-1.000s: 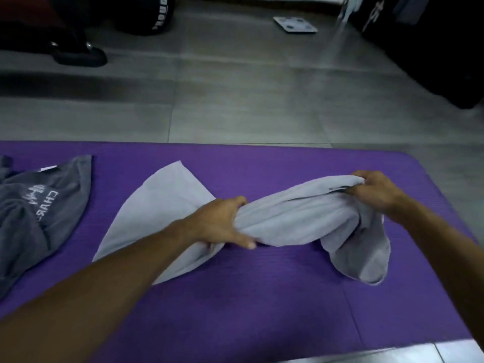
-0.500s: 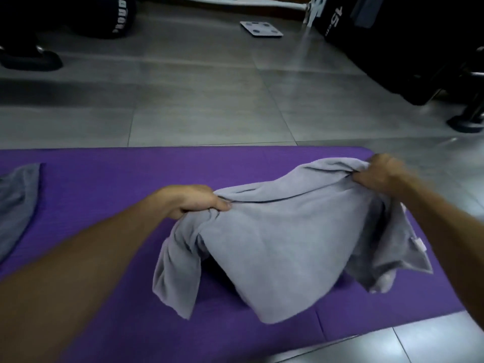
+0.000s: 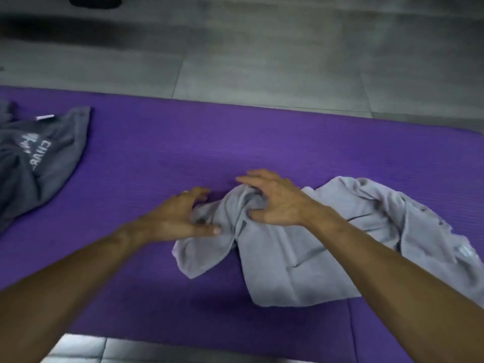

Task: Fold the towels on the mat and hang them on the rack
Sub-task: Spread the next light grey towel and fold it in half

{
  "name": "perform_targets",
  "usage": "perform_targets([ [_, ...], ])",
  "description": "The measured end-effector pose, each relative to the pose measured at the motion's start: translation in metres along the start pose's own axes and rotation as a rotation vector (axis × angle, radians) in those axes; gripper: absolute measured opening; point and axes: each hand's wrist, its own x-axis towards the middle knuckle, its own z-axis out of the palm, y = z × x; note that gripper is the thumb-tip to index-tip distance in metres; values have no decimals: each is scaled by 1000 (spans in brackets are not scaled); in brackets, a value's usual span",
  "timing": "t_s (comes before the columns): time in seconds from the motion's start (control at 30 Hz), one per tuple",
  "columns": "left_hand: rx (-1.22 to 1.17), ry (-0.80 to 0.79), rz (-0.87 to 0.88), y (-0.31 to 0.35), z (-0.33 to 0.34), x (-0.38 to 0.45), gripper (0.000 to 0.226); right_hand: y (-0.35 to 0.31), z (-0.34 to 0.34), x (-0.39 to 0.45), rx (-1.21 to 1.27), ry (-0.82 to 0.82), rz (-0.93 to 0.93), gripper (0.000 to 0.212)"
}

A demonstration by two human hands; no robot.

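At the centre of the frame, on the purple mat (image 3: pixel 262 142), the light grey towel (image 3: pixel 301 258) lies crumpled; the left hand (image 3: pixel 180 218) and the right hand (image 3: pixel 275 203) rest on its bunched end with spread fingers, holding nothing, probably to flatten it; a dark grey towel (image 3: pixel 39 163) waits at the upper left.

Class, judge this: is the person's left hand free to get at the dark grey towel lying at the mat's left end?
Probably yes. The left hand rests open on the light grey towel, gripping nothing, and only bare purple mat lies between it and the dark grey towel.
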Motion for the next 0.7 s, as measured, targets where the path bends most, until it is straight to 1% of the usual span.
perform_targets([
  [0.03,62,-25,8,-10,5,-13,111,-8,7,10,-80,-43,-60,68],
  [0.1,264,-5,59,-22,23,-31,105,-16,13,25,-184,-80,-128,41],
  [0.13,355,44,61,-25,32,-34,98,-18,14,28,-159,-91,-143,27],
  [0.17,411,116,55,-26,39,-33,86,-17,14,31,-93,-101,-148,17],
  [0.2,415,180,51,-27,43,-31,75,-18,10,31,-2,-111,-138,11],
  [0.23,338,228,51,-24,43,-30,65,-18,5,31,107,-115,-111,6],
  [0.27,165,232,30,-23,38,-30,55,-19,-3,29,208,-118,-67,4],
  [0.3,-83,197,-18,-21,29,-28,42,-21,-11,26,301,-119,-20,5],
  [0.33,-396,139,-91,-20,19,-27,28,-19,-18,23,373,-115,48,6],
  [0.37,-719,66,-176,-19,9,-27,23,-15,-22,22,410,-101,106,9],
  [0.4,-994,-7,-247,-21,-1,-28,29,-11,-21,21,405,-83,153,12],
  [0.43,-1172,-72,-300,-25,-7,-29,45,-5,-18,23,349,-58,192,14],
  [0.47,-1239,-118,-339,-29,-11,-29,66,1,-12,26,236,-39,222,17],
  [0.5,-1236,-144,-361,-31,-11,-28,81,6,-5,28,86,-43,250,23],
  [0.53,-1195,-146,-362,-32,-8,-27,85,7,0,29,-37,-46,274,28],
  [0.57,-1121,-118,-341,-30,-1,-27,75,7,2,31,-68,-22,298,36],
  [0.6,-1020,-66,-301,-27,6,-26,57,4,1,33,-20,22,325,44],
  [0.63,-913,-5,-258,-23,14,-24,44,-2,-3,37,76,80,333,50],
  [0.67,-816,64,-227,-22,22,-20,39,-8,-5,42,191,134,321,51],
  [0.7,-733,139,-211,-23,30,-14,38,-14,-7,48,286,153,310,49],
])
